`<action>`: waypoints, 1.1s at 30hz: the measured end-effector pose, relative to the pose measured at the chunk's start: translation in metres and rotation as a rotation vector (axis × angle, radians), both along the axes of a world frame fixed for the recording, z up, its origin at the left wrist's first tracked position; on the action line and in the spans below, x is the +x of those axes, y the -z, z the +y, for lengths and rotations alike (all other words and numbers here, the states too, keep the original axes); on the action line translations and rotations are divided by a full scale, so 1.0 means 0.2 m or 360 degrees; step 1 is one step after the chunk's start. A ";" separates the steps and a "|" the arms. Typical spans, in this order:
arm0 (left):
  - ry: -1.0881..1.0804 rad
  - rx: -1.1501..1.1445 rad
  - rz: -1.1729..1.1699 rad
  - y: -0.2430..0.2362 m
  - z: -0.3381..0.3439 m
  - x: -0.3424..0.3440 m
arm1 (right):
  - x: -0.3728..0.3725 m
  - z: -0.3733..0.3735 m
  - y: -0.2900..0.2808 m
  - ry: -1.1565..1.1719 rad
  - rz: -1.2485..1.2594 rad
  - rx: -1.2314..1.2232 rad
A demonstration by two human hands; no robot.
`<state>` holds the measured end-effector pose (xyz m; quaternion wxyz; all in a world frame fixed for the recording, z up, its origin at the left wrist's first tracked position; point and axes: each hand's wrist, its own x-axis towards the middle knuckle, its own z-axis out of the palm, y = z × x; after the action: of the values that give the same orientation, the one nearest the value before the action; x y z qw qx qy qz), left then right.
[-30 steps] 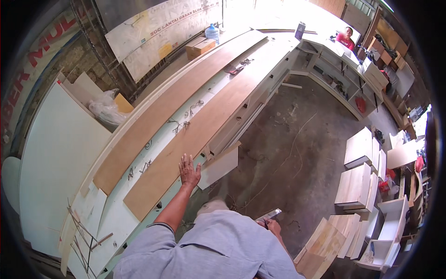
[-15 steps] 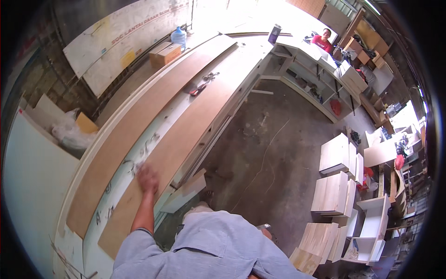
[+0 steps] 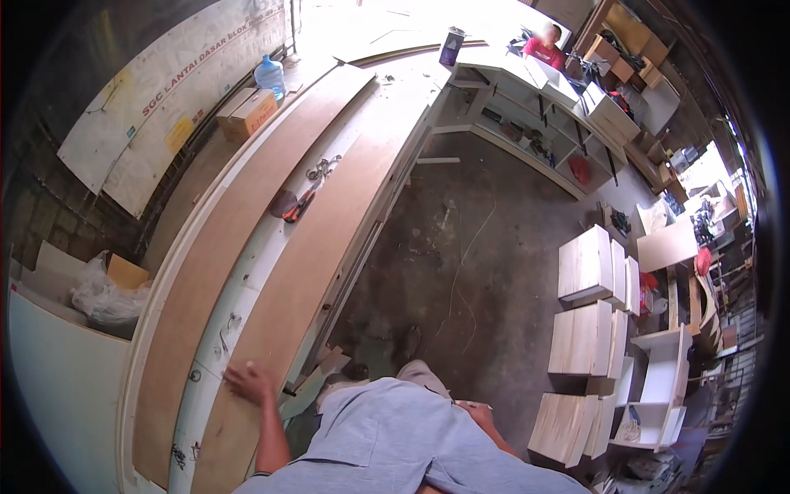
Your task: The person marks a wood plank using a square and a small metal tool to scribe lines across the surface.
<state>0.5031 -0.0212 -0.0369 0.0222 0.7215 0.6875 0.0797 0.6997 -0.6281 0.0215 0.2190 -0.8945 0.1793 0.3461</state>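
Note:
My left hand (image 3: 249, 383) lies on a long brown wood panel (image 3: 284, 317), fingers spread. It holds nothing. A second brown panel (image 3: 206, 272) runs alongside on the far left. Between them is a pale strip with small wire coils (image 3: 229, 325) near my hand. Farther up that strip sit pliers with red-and-black handles (image 3: 299, 206) and a loose metal bundle (image 3: 321, 169). My right hand (image 3: 476, 414) is low beside my grey shirt, partly hidden, closed around something with a whitish edge that I cannot make out.
A dark can (image 3: 451, 46) stands at the counter's far end. Beyond it is a person in red (image 3: 545, 51). Pale drawer boxes (image 3: 580, 337) line the right side of the concrete floor (image 3: 436, 263). A carton (image 3: 247, 114) and blue water jug (image 3: 270, 76) are at the left.
My left hand has slid back toward me along the panel. The view has shifted, so the counter and pliers appear farther left and lower. More of my right hand shows.

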 end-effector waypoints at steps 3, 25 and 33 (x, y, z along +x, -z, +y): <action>-0.0023 0.0060 0.0082 -0.04 -0.20 0.60 | 0.28 0.02 0.06 -0.0081 0.0161 0.0011; -0.0378 -0.1226 -0.1508 -0.08 -0.59 2.63 | 2.93 0.39 0.03 -0.0557 -0.0327 -0.0336; -0.1819 -0.1023 -0.2284 0.02 -0.25 3.15 | 3.71 0.98 -0.05 -0.1075 -0.0534 -0.0260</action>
<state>1.1335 -0.0722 -0.0403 0.5901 0.0182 0.7461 0.3078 1.4416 -0.4316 0.0319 0.0469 -0.9619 -0.1368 0.2322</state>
